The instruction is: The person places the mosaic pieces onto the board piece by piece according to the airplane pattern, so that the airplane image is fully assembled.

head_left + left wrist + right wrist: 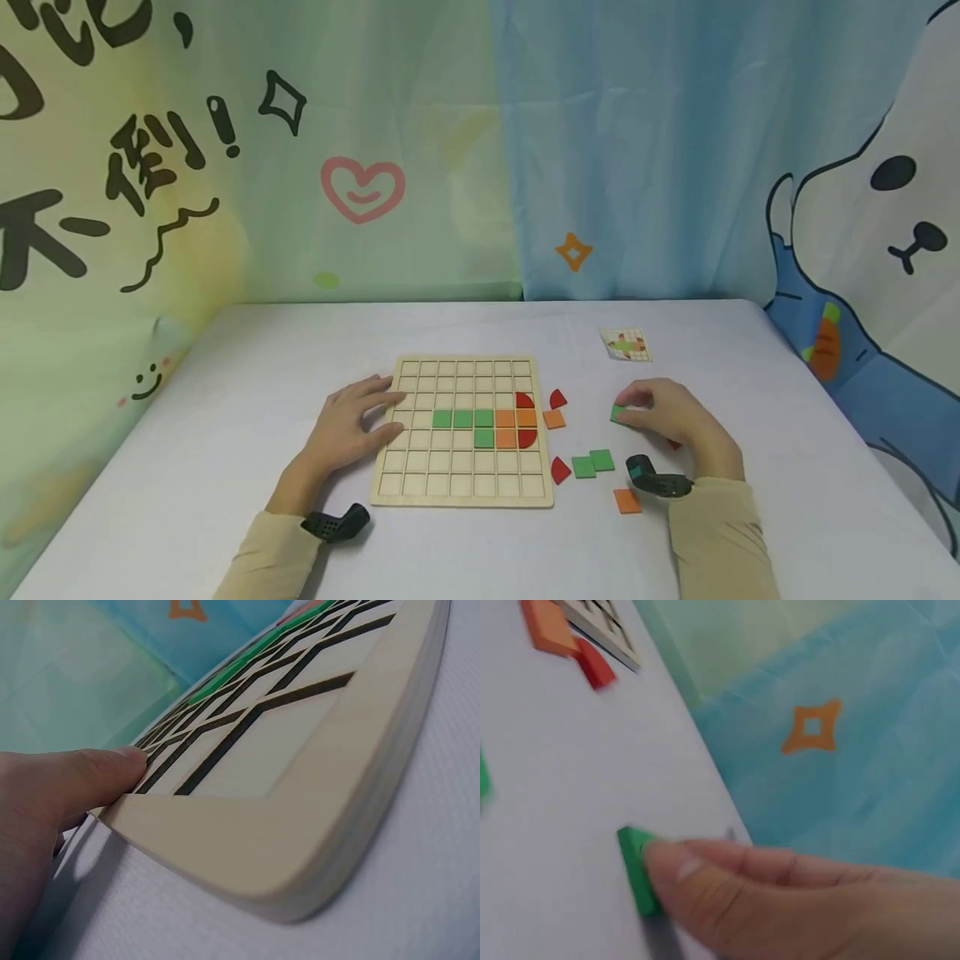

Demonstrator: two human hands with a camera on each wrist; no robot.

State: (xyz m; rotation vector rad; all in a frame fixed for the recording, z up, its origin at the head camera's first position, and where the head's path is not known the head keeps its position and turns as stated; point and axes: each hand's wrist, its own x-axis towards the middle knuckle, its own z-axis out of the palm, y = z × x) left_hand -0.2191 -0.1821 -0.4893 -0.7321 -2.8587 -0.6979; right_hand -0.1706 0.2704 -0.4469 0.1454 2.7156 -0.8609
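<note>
Green and plain, with a thick side edge, a small tile (631, 874) sits pinched between the thumb and fingers of my right hand (678, 414), right of centre in the head view. In the right wrist view it lies low and left of the middle, at the tip of my thumb, which covers part of its face, so I cannot see its whole outline. Dark shadow falls below it; whether it touches the white table (465, 554) I cannot tell.

My left hand (347, 427), fingers apart, touches the left rim of a wooden board (465, 502) near the middle of the head view. The board is pale and cut into a grid of square cells, with green, orange and red pieces (484, 418) set in its middle and right cells.

Just beyond its right edge lie a red wedge (557, 400) and an orange square (554, 419), with a second red wedge (560, 471) lower down. Two green squares (583, 467) lie near that one, and another orange square (627, 502) sits lower, right of centre. Toward the upper right, a small patterned card (628, 345) rests on the table.
</note>
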